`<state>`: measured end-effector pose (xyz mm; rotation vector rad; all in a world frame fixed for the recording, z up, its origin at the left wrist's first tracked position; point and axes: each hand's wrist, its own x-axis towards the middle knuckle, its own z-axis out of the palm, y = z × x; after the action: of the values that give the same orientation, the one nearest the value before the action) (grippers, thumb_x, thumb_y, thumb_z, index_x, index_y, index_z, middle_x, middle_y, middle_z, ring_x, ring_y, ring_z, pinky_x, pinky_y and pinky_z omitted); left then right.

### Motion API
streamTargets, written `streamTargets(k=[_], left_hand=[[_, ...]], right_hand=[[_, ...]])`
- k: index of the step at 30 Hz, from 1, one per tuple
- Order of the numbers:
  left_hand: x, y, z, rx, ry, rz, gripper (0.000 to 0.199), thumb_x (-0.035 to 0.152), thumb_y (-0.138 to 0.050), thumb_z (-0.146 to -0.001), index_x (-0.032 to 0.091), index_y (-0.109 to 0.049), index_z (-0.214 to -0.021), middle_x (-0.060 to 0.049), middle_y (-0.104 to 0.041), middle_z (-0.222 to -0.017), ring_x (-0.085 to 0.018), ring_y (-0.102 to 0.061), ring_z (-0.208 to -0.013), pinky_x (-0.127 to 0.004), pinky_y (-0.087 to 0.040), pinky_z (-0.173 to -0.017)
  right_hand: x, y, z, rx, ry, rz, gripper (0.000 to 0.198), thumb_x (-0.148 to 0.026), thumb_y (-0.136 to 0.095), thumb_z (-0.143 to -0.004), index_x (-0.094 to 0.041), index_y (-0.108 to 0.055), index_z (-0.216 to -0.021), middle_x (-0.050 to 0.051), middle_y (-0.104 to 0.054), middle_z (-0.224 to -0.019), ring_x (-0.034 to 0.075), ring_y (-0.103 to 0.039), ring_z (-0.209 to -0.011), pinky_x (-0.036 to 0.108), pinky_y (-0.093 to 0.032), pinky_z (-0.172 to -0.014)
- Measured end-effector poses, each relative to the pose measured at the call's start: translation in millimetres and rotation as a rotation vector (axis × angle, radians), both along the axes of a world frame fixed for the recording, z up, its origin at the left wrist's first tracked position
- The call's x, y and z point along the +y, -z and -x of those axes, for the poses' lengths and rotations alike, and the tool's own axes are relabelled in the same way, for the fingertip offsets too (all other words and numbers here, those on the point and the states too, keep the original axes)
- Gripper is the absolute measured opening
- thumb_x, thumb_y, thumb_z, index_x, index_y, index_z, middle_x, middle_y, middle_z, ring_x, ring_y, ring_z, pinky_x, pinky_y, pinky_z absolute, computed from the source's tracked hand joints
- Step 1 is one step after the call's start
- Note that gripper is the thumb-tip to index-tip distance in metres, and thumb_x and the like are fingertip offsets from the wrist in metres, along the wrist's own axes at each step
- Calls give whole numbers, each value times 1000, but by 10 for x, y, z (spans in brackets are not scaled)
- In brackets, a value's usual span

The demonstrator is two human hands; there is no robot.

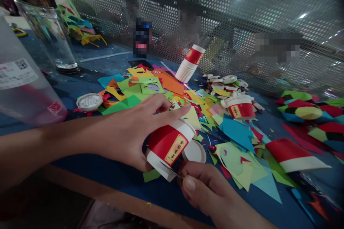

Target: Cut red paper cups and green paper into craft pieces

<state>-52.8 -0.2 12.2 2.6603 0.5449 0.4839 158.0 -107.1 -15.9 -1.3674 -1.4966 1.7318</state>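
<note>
Gripping the paper cup (pixel 170 146), tilted above the blue table (pixel 126 182), my left hand (pixel 134 125) curls around it — my right hand (pixel 202 188) pinches a thin metal blade (pixel 170 168) at the cup's white band.

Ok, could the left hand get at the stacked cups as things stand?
Probably not without letting go: the left hand is wrapped around a red cup. Beyond it, only low paper scraps seem to lie before the stacked cups.
</note>
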Motion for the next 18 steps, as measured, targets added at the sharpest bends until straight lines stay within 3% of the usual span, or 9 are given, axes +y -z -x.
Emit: streamTargets(k=[18], left_hand=[[-50,-13,22,2,-13,-122,108,37,-76,-70,24,-13,-156,-13,-40,-130,-32,-43,-123,-46,-41,-105]], right_hand=[[-15,-65,29,-74,75,7,60,-78,-53,-78,-21,-46,-62,-6,-28,-60,10,-23,-56,27,-15,-49]])
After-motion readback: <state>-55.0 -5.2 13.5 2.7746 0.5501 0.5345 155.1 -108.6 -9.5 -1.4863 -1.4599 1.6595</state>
